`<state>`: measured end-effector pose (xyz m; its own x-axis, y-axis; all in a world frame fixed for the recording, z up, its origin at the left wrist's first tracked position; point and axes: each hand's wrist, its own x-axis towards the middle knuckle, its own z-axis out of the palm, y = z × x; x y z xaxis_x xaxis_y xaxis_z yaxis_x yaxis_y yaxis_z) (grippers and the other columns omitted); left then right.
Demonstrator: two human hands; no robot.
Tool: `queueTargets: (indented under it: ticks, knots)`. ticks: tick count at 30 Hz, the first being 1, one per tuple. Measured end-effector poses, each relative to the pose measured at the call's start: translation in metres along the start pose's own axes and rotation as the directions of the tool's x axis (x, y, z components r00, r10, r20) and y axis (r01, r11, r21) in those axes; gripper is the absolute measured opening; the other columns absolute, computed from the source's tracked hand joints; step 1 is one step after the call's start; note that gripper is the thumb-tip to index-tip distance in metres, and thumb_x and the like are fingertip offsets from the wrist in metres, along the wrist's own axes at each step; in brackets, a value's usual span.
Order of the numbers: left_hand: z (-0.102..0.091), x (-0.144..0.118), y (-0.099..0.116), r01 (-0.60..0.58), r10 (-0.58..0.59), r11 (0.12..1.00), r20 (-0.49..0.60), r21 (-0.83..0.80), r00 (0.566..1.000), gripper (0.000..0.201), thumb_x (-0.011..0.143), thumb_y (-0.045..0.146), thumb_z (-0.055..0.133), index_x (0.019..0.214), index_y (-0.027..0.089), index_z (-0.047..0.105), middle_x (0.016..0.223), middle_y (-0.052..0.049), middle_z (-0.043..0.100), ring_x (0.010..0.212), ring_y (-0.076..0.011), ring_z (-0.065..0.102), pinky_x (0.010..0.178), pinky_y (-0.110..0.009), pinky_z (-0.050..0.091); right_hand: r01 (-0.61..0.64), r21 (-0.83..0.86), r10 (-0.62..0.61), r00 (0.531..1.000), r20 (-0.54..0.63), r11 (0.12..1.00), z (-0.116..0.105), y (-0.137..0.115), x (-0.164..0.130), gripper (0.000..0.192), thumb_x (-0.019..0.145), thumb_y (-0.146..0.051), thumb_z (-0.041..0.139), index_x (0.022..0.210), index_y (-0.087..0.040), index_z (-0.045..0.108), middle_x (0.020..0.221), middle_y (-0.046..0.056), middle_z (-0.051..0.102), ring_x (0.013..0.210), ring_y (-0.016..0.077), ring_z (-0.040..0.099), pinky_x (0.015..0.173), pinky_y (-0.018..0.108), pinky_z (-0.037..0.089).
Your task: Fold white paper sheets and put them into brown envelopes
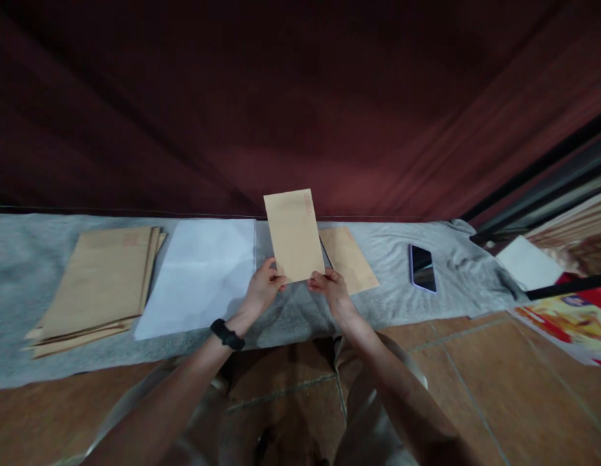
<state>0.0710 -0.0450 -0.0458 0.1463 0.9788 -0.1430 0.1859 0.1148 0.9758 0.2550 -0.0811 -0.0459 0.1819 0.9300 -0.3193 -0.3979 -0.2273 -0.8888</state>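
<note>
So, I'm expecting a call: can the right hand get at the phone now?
Likely yes: nothing covers the phone, and only a flat envelope and cloth lie between, though the right hand would first release the held envelope.

Left hand (263,285) and right hand (331,288), centre of frame: bare, as are the forearms (383,362). Left wrist (243,321), below and left of centre: fitted with a black band (227,334), watch-like, with a blocky dark body; markings too small to read. Trousers (361,421), bottom of frame: muted grey-beige, loose-looking; finer detail lost in shadow.
</note>
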Motion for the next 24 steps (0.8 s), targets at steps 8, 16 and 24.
queueTargets:
  ticks: [8,16,24]
  knots:
    - [0.000,-0.002,0.007,-0.112,0.150,0.910,-0.064,0.400,0.987,0.044,0.082,0.016,0.056,0.125,0.018,0.050,0.070,0.004,0.063,0.065,-0.0165,0.063,0.062,-0.026,0.044,0.033,-0.151,-0.043,0.997,-0.060,0.988,-0.002,-0.002,0.005,0.032,0.060,-0.041,0.084,0.073,-0.019,0.064,0.064,-0.001,0.065,0.057,0.0138,0.061,0.052,0.025,0.053]
    - [0.003,-0.014,0.016,-0.168,0.241,0.784,-0.044,0.598,0.970,0.067,0.090,0.017,0.051,0.152,0.020,0.026,0.097,-0.006,0.072,0.083,-0.0219,0.071,0.071,-0.030,0.053,0.092,-0.214,-0.103,0.994,-0.037,0.972,-0.006,0.002,0.011,0.027,0.064,-0.039,0.077,0.075,-0.021,0.061,0.065,-0.003,0.062,0.054,0.0123,0.057,0.050,0.024,0.050]
    - [0.003,-0.024,0.020,-0.429,0.432,0.487,0.217,0.761,0.875,0.064,0.095,0.010,0.040,0.155,0.027,0.030,0.117,-0.008,0.068,0.100,-0.0209,0.066,0.086,-0.032,0.054,0.149,-0.215,-0.163,0.985,-0.050,0.965,-0.010,0.003,0.012,0.028,0.067,-0.043,0.073,0.075,-0.022,0.056,0.062,-0.005,0.058,0.050,0.0103,0.054,0.048,0.023,0.046]
